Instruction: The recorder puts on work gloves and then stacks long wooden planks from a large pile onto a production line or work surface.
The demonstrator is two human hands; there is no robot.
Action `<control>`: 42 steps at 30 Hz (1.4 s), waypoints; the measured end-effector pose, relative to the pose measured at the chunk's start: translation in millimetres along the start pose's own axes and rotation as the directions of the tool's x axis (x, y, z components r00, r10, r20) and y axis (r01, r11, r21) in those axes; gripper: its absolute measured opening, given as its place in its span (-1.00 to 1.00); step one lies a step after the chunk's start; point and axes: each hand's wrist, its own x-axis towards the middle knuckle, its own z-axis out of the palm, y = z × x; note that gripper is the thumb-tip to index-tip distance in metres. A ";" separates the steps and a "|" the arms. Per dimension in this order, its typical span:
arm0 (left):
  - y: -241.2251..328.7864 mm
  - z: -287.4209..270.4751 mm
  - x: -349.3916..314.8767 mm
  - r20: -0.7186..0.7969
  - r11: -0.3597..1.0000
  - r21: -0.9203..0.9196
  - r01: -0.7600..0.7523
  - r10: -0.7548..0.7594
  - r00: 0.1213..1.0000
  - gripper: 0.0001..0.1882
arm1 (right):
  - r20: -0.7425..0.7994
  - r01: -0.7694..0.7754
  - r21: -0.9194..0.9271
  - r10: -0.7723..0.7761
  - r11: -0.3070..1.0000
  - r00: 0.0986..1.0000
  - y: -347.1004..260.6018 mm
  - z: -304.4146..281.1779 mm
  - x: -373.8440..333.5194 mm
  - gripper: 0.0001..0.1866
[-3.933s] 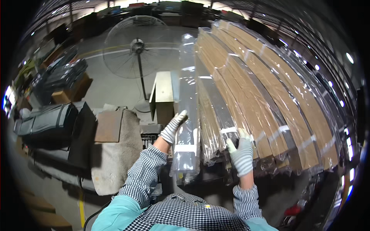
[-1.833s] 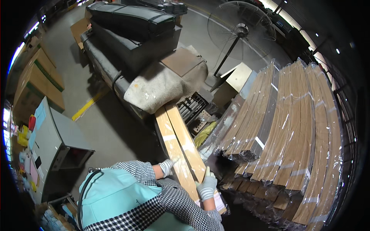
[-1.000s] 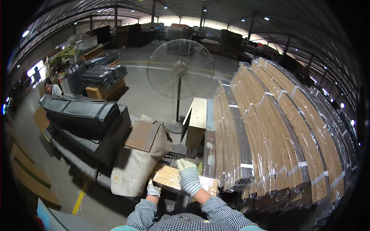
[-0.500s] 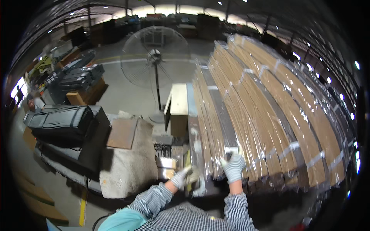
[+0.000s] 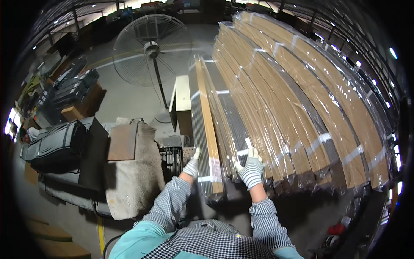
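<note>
My left hand (image 5: 192, 163), in a white glove, lies along the left side of a long plastic-wrapped bundle (image 5: 202, 125) of dark strips with a brown cardboard edge. Its fingers point up and away, resting flat rather than wrapped round. My right hand (image 5: 251, 169), in a grey-and-white striped glove, rests on the near end of the neighbouring dark wrapped bundle (image 5: 230, 114). Its thumb is spread from the other fingers, beside a white band. The undersides of both bundles are hidden.
Several brown cardboard bundles in clear wrap (image 5: 280, 108) stack to the right. A pedestal fan (image 5: 152, 49) stands beyond a pale-topped box (image 5: 183, 93). At left are a cloth-covered stand (image 5: 138, 181) with a brown board (image 5: 122, 142) and a strapped black bundle (image 5: 56, 144).
The dark bundle with the cardboard edge now lies at the left end of the row, where a pale-patched surface showed before. My left hand has moved to its side. The whole view has shifted.
</note>
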 end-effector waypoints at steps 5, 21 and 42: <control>-25.2 0.4 9.1 0.120 0.966 -0.254 -0.047 0.080 0.990 -0.08 | 0.172 -0.137 0.646 0.032 0.751 0.985 2.5 52.9 11.0 -0.23; -164.5 -104.8 -11.6 -0.258 0.912 0.393 -0.117 0.231 0.938 -0.26 | 0.435 -0.063 0.015 0.050 0.998 0.899 30.2 103.8 -148.3 0.37; -314.2 -57.4 -118.5 -0.174 0.974 0.114 0.195 -0.174 0.969 -0.31 | 0.391 0.050 -0.065 -0.020 0.997 0.920 234.9 33.9 -297.6 -0.27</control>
